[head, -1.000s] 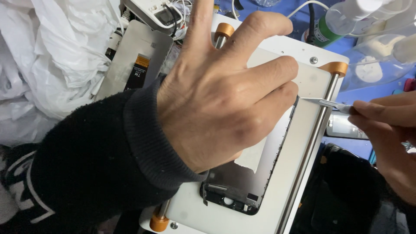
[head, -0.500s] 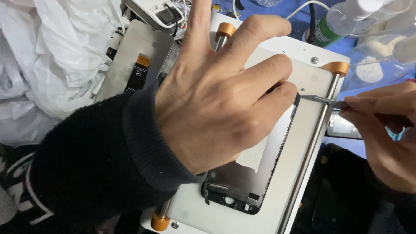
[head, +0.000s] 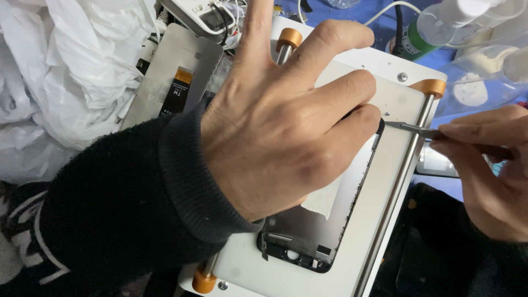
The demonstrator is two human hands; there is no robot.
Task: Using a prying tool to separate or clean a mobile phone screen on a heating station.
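- The left hand [head: 280, 126] lies flat, fingers spread, pressing down on a phone screen assembly [head: 313, 231]; its grip is open, palm down, nothing clasped.
- The phone screen assembly lies back side up on a white plate [head: 357, 247] with steel rails and orange end caps. Its lower end, with dark frame and small parts, shows at 6 o'clock from the left hand; the rest is hidden under the palm.
- The right hand [head: 489, 170], at 3 o'clock from the left hand, pinches a thin metal blade tool [head: 410, 128] between thumb and fingers, its grip closed on the handle.
- The blade's tip meets the upper right edge of the assembly, just beside the left hand's lowest fingertip; whether it is under the edge cannot be told.
- At 11 o'clock from the left hand lies a grey metal plate [head: 165, 71] with a black and orange flex strip.
- Crumpled white plastic wrap [head: 66, 71] fills the 9 to 10 o'clock side.
- A clear bottle with a green label [head: 434, 30] lies at 1 o'clock on the blue counter [head: 357, 8].
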